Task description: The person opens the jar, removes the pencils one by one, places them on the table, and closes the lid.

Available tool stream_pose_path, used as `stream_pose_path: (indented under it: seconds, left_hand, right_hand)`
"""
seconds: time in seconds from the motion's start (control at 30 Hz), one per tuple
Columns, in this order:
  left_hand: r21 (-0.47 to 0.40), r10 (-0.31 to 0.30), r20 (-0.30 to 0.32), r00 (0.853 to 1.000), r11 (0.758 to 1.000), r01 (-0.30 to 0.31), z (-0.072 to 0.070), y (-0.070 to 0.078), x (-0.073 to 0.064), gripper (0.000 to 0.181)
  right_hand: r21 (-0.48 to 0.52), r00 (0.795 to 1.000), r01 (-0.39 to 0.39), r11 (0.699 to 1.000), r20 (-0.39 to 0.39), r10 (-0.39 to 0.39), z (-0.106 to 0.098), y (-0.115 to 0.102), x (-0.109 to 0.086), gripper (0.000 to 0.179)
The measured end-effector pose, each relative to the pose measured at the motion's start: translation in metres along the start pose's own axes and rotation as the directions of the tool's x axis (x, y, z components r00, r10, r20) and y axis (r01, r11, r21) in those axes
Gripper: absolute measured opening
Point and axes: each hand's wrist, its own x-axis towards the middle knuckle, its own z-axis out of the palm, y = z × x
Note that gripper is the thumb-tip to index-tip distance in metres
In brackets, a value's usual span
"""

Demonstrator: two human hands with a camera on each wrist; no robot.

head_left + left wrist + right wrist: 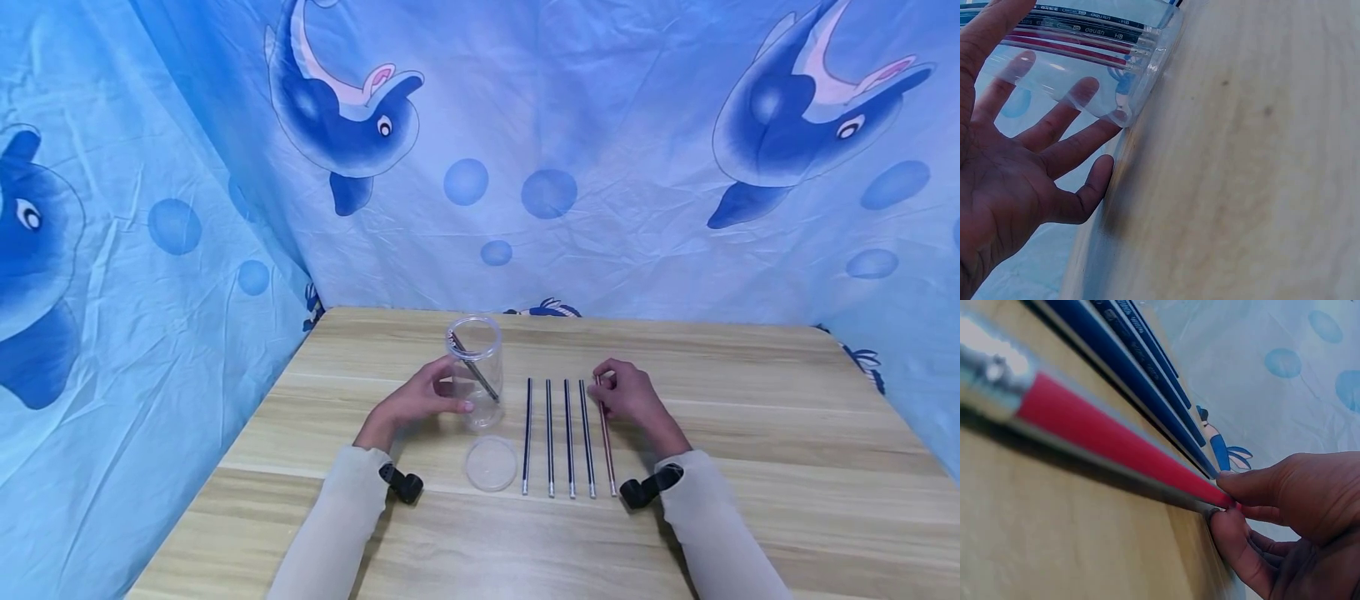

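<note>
A clear plastic jar [489, 414] stands upright on the table without its lid. Several pencils [1094, 29], dark and red, lean inside it. My left hand [415, 400] holds the jar's side, thumb on the near side and fingers spread round the far side. My right hand [630, 393] pinches the far end of a red pencil [608, 454] between thumb and fingers; its metal-capped end points toward me. Left of that pencil, several dark blue pencils [567, 437] lie in a row, roughly parallel.
A round clear lid [491, 463] lies flat just in front of the jar. Under everything is a wood-grain table [750, 400]. Blue cloth with dolphins [352, 117] hangs behind it and at the sides. A black camera strap [651, 487] sits on each wrist.
</note>
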Motion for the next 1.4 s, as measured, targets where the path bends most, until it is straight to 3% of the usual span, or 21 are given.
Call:
stream_pose_path:
  seconds: [0.5, 1.13, 1.4]
  left_hand:
    - [0.005, -0.003, 0.001, 1.000, 1.000, 0.003, 0.0007, 0.0011, -0.0003, 0.075]
    - [-0.002, 0.029, 0.021, 0.999, 1.000, -0.029, -0.0013, -0.0028, -0.0004, 0.078]
    - [-0.006, 0.015, 0.013, 1.000, 1.000, -0.015, -0.0009, -0.0014, 0.0000, 0.075]
  right_hand:
    - [-0.064, 1.000, -0.008, 0.998, -0.013, 0.007, 0.0047, -0.0017, -0.0002, 0.028]
    - [-0.053, 1.000, -0.016, 0.998, -0.025, 0.015, 0.0056, -0.0006, -0.0004, 0.026]
    - [-0.041, 0.999, 0.003, 0.999, -0.044, -0.005, 0.0049, -0.0016, -0.0003, 0.023]
